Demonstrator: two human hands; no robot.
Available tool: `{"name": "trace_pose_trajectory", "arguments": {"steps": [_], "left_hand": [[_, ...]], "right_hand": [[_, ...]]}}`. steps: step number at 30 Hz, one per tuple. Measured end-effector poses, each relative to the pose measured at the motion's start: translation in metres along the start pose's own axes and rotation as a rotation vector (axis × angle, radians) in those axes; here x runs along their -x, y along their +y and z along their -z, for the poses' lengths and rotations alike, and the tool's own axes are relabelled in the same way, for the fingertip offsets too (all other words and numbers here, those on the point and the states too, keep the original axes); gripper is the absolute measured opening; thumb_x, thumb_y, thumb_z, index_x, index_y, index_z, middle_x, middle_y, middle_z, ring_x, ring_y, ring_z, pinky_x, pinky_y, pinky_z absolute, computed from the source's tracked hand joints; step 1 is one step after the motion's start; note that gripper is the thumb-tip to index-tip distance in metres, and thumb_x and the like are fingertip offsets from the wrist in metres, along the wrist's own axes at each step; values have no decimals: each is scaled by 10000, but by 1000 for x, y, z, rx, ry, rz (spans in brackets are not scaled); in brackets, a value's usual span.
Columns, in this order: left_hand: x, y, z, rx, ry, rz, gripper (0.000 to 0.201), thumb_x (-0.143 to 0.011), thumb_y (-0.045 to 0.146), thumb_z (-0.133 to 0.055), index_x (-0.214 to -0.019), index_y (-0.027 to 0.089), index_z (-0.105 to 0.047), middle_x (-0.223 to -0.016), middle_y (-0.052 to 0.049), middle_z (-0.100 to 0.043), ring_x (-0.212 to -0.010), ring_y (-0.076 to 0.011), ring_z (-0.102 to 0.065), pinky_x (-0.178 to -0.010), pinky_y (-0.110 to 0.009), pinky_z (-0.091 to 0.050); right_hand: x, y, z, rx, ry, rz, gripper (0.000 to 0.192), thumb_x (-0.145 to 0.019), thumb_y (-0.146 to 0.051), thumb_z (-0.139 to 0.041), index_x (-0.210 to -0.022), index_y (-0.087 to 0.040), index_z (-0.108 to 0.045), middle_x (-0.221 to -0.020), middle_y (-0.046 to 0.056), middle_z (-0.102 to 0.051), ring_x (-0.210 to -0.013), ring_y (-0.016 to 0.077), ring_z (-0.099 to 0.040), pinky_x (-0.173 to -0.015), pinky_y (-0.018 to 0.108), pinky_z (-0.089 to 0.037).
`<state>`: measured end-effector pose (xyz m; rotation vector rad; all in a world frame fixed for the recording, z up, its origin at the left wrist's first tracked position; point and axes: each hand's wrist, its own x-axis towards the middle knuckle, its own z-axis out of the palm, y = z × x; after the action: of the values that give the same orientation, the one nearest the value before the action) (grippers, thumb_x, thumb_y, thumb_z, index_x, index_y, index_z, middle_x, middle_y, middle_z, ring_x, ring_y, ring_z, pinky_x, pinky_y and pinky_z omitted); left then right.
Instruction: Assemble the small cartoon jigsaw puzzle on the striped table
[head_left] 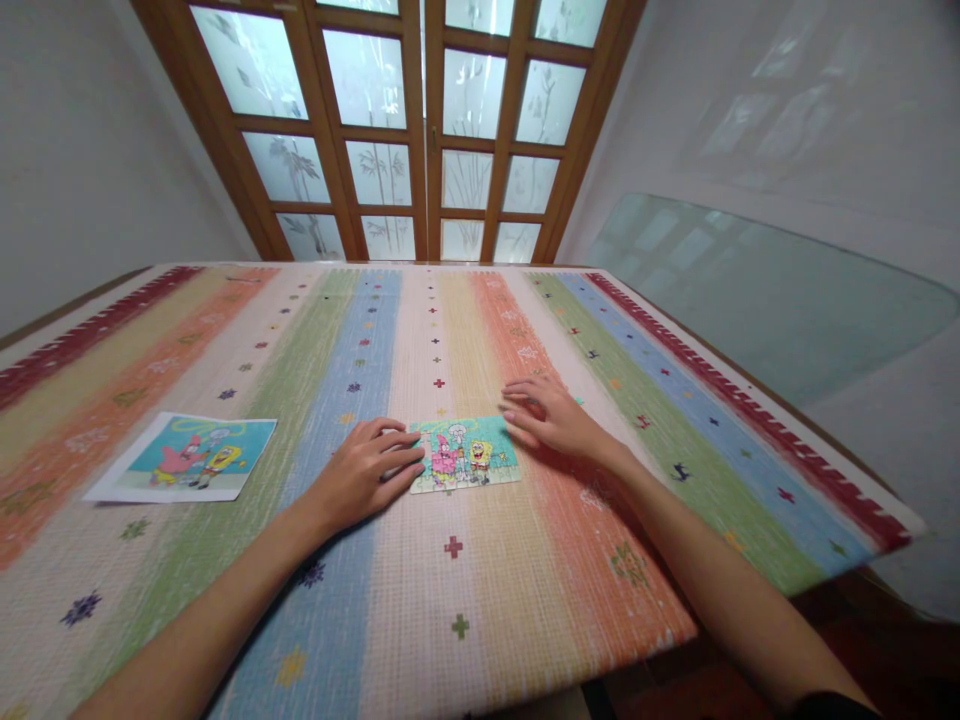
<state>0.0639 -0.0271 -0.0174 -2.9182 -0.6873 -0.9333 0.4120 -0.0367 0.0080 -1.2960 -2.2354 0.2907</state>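
A small cartoon jigsaw puzzle [465, 455] lies flat near the middle of a desk [525, 600] covered in a cloth of coloured stripes. It looks fully assembled, a thin rectangle of interlocked card pieces. By its look it is very light and a little flexible, and likely to come apart if lifted by one edge; sliding it flat, or pressing in from two opposite sides, seems the safest hold.

The left hand [367, 470] rests palm down at the puzzle's 9 o'clock, fingertips touching its left edge. The right hand [551, 415] lies flat at about 2 o'clock, fingers spread against the upper right corner. Neither grip is clenched; both are released, loosely open, holding nothing, with the puzzle bracketed between them.

Well apart, at the puzzle's 9 o'clock beyond the left hand, lies a printed reference picture [187, 458] of the same scene. Frosted glass doors [420, 130] in wooden frames stand past the far edge.
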Motion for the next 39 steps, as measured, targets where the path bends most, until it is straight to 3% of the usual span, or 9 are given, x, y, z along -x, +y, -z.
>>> {"name": "trace_pose_trajectory", "arguments": {"steps": [2, 8, 16, 22, 29, 34, 39], "left_hand": [[0, 0, 0, -18, -6, -12, 184, -1033, 286, -584, -1084, 239, -755, -1119, -52, -770, -1102, -277, -637, -900, -466, -525], [1, 0, 1, -35, -10, -23, 214, -1047, 306, -558, -1102, 233, -751, -1138, -60, -764, -1099, -277, -635, -896, -461, -523], [2, 0, 0, 11, -28, 15, 180, -1030, 305, -586, -1139, 240, -714, -1143, -60, -754, -1115, -277, -637, -932, -465, -519], [4, 1, 2, 43, -70, 183, 446, -1023, 407, -579, -1417, 204, -528, -1196, -112, -703, -1097, -287, -646, -958, -459, -531], [6, 1, 1, 52, -102, 208, 465, -1033, 415, -554, -1446, 215, -477, -1218, -113, -688, -1113, -295, -632, -971, -467, -522], [6, 0, -1, 49, -97, 209, 454, -1029, 416, -558, -1433, 218, -496, -1218, -119, -676, -1093, -294, -635, -954, -458, -530], [5, 0, 0, 45, -75, 183, 449, -1026, 404, -570, -1426, 212, -502, -1203, -120, -676, -1075, -292, -645, -939, -450, -535]], "right_hand": [[0, 15, 7, 65, 42, -73, 238, -957, -352, -631, -1124, -231, -748, -1185, 134, -725, -1119, 316, -629, -1014, 528, -457], [6, 44, 18, 220, -50, -189, 260, -881, -309, -643, -1079, -209, -779, -1186, 143, -731, -1055, 320, -636, -974, 493, -442], [8, 48, 13, 241, -32, -215, 197, -910, -296, -604, -976, -216, -772, -1066, 123, -726, -993, 287, -605, -924, 444, -431], [6, 47, 14, 232, -24, -207, 183, -915, -321, -608, -894, -195, -739, -901, 106, -691, -880, 267, -586, -860, 421, -424], [3, 39, 7, 0, 91, -287, 192, -857, -391, -685, -783, -216, -711, -796, 73, -689, -791, 236, -586, -740, 378, -441], [0, 32, 0, -264, 88, -392, 258, -811, -450, -684, -753, -199, -690, -680, 46, -662, -649, 198, -579, -637, 354, -443], [-5, 19, -4, -506, 76, -426, 238, -776, -432, -711, -775, -195, -696, -819, 98, -748, -773, 228, -672, -742, 397, -518]]}}
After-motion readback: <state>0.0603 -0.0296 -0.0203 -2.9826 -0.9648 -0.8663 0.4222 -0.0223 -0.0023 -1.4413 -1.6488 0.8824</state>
